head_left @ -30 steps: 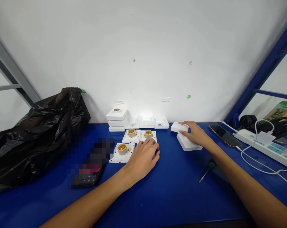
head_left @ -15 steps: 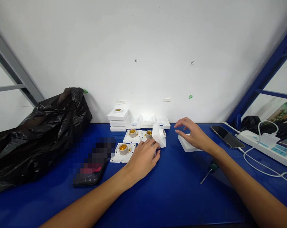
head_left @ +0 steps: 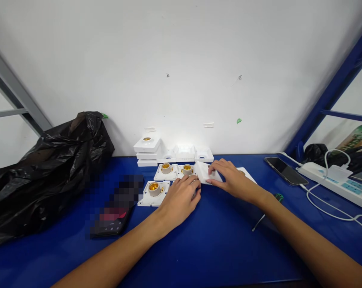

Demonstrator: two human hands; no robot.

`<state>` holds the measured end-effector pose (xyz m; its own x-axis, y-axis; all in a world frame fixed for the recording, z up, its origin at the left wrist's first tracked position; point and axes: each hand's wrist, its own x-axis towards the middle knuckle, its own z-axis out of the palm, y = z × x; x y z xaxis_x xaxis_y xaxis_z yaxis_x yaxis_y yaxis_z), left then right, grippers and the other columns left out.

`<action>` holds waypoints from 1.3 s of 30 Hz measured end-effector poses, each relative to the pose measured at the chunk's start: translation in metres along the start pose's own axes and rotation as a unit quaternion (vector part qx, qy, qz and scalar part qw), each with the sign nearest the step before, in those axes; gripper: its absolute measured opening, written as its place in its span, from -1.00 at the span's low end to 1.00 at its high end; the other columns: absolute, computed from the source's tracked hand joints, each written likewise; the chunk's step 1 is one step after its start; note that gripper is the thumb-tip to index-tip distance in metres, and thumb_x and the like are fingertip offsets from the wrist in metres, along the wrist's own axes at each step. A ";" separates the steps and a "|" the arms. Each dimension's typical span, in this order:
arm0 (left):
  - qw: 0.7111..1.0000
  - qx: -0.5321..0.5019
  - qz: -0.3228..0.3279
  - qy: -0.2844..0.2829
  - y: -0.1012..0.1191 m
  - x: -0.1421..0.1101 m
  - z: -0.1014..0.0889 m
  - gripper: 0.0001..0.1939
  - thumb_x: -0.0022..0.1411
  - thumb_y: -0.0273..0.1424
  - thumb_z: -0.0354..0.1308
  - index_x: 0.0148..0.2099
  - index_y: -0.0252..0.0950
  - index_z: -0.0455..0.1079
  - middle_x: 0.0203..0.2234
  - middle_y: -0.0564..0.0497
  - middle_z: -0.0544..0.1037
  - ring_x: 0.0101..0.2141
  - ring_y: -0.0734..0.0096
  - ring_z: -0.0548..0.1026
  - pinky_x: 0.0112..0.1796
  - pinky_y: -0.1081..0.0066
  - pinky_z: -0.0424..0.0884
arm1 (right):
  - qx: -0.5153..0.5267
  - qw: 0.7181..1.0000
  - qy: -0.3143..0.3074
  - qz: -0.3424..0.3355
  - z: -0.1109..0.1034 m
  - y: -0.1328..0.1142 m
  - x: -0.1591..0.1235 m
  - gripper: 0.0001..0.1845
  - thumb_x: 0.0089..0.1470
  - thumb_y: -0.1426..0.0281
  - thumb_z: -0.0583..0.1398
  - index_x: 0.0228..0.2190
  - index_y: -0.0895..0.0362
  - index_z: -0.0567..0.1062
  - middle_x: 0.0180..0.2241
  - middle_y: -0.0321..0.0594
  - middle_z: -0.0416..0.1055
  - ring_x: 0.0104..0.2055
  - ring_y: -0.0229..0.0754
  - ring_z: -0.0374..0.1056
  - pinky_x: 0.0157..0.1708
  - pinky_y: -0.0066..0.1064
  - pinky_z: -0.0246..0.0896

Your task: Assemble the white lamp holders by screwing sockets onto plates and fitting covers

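My left hand is closed, its fingers curled over a lamp socket base that it mostly hides; only a greyish edge shows by the thumb. Beside it lie more white square bases with brass-lined sockets: one at the front left, one behind it and one behind the fingers. My right hand grips a white square lamp holder cover, tilted and slightly blurred, close to my left fingertips. Partly behind the right hand rests another white square lamp holder piece.
White covers line the wall beside a stacked pile. A screwdriver lies under my right forearm. Phones lie left and right, near a cabled power strip. A black plastic bag fills the left.
The lamp holder cover has gone from the right-hand pile to beside my left hand. My right hand, apart from it half a second ago, has moved left and grips it. My left hand stays put.
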<state>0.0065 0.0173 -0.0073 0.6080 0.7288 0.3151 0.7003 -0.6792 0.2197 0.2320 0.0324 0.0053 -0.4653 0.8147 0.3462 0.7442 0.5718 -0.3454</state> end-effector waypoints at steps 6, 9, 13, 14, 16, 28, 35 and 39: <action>1.000 0.009 0.000 0.002 -0.003 -0.001 0.000 -0.82 0.44 -0.50 0.00 -0.14 -0.25 0.43 -0.08 -0.08 0.53 -0.06 0.12 0.53 -0.09 0.14 0.45 | 0.006 0.999 -0.047 -0.010 -0.007 0.002 -0.004 -0.87 0.29 0.25 0.19 -0.14 -0.03 0.46 -0.27 -0.20 0.45 -0.15 0.00 0.34 -0.03 -0.09 0.27; 0.999 0.018 -0.016 0.023 -0.004 0.001 -0.002 -0.81 0.44 -0.50 -0.02 -0.11 -0.24 0.43 -0.13 -0.07 0.52 -0.10 0.15 0.53 -0.11 0.17 0.45 | 0.003 0.999 -0.041 0.008 -0.007 0.008 -0.006 -0.78 0.31 0.33 0.13 -0.04 -0.09 0.48 -0.21 -0.16 0.46 -0.10 0.02 0.33 -0.05 -0.07 0.29; 0.995 0.073 -0.037 0.057 -0.006 0.003 -0.010 -0.88 0.41 -0.42 0.07 -0.09 -0.27 0.43 -0.12 -0.12 0.51 -0.11 0.10 0.51 -0.14 0.19 0.47 | -0.027 0.999 -0.022 0.018 -0.006 0.017 -0.006 -0.74 0.30 0.42 0.12 -0.06 -0.10 0.49 -0.19 -0.15 0.47 -0.09 0.04 0.32 -0.03 -0.03 0.29; 0.993 0.097 -0.041 0.055 -0.007 0.004 -0.013 -0.87 0.39 -0.37 0.12 -0.09 -0.28 0.43 -0.12 -0.14 0.51 -0.11 0.06 0.51 -0.15 0.17 0.47 | -0.035 0.999 -0.020 0.013 -0.005 0.018 -0.005 -0.74 0.29 0.45 0.11 -0.06 -0.08 0.49 -0.19 -0.15 0.47 -0.10 0.03 0.33 -0.02 -0.03 0.28; 0.989 0.139 -0.043 0.032 -0.009 0.004 -0.020 -0.77 0.35 -0.25 0.19 -0.06 -0.30 0.44 -0.19 -0.15 0.54 -0.15 -0.03 0.54 -0.16 0.11 0.48 | -0.053 0.998 -0.020 -0.007 -0.005 0.018 -0.003 -0.75 0.28 0.48 0.11 -0.08 -0.04 0.47 -0.18 -0.15 0.49 -0.10 0.02 0.35 0.01 -0.02 0.25; 0.995 0.068 0.051 0.058 -0.006 0.001 -0.021 -0.73 0.45 -0.21 0.12 0.10 -0.21 0.31 -0.06 -0.06 0.57 -0.15 0.12 0.60 -0.14 0.21 0.48 | 0.149 0.989 0.005 0.012 -0.009 -0.024 -0.001 -0.74 0.38 0.24 0.07 -0.04 -0.01 0.50 -0.12 -0.18 0.55 -0.18 -0.11 0.45 -0.12 -0.23 0.35; 0.990 0.006 0.047 0.135 0.002 -0.001 -0.024 -0.56 0.40 -0.14 0.20 0.20 -0.19 0.23 -0.01 -0.08 0.52 0.02 0.08 0.51 0.07 0.09 0.38 | 0.347 0.931 -0.016 0.109 0.000 -0.017 0.005 -0.64 0.25 0.07 0.20 -0.08 0.04 0.54 -0.44 -0.31 0.46 -0.41 -0.18 0.37 -0.33 -0.30 0.32; 0.960 -0.179 -0.086 0.199 0.005 0.000 -0.015 -0.65 0.48 -0.15 0.04 0.19 -0.16 0.20 0.06 -0.10 0.43 0.12 0.15 0.42 0.14 0.12 0.36 | 0.404 0.904 0.024 0.136 0.001 -0.011 0.008 -0.64 0.16 0.05 0.27 -0.18 0.05 0.53 -0.50 -0.34 0.43 -0.43 -0.21 0.34 -0.31 -0.31 0.30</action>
<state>0.0041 0.0125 0.0076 0.2551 0.7897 0.5579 0.5608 -0.5909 0.5800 0.2199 0.0325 0.0113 -0.2816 0.9419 0.1830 0.2249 0.2501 -0.9417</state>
